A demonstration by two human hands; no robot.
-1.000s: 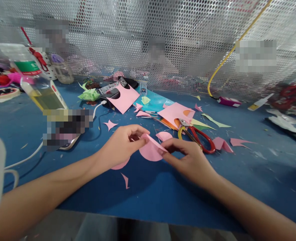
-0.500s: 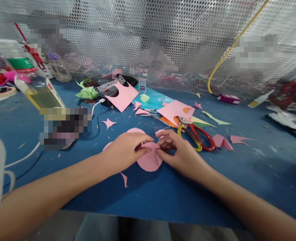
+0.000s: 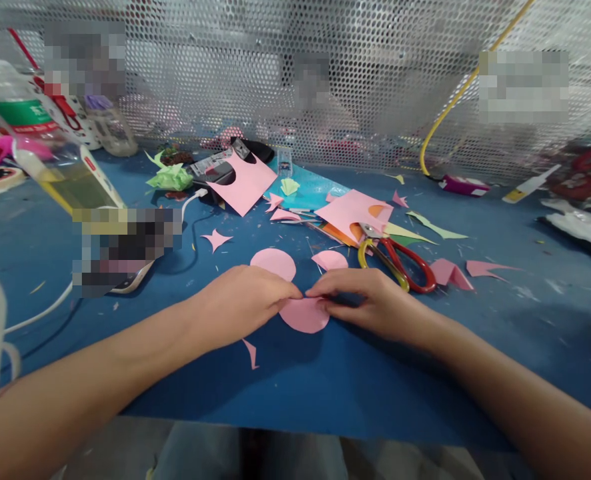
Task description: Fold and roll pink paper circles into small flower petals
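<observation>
A pink paper circle (image 3: 305, 317) is held between my two hands, low over the blue table. My left hand (image 3: 255, 297) pinches its upper left edge, fingers closed. On the upper right, my right hand (image 3: 370, 300) grips it between thumb and fingers. Part of the circle is hidden under the fingertips. Just beyond my left hand lies another pink paper circle (image 3: 274, 265). A pink paper piece with a rounded edge (image 3: 330, 259) sits behind my right fingers. Scissors (image 3: 400, 261) with one yellow and one red handle rest beyond my right hand.
Pink offcuts (image 3: 245, 180) and a blue sheet (image 3: 310, 190) lie toward the back. A bottle of yellowish liquid (image 3: 75, 177) stands left, near a cable (image 3: 45, 313). A perforated metal panel (image 3: 375, 87) closes off the back. The table's front edge runs near my lap.
Both hands have shifted on the circle, and its right-hand crease no longer shows. My right hand's fingers have straightened along the edge. The paper pieces behind are more exposed.
</observation>
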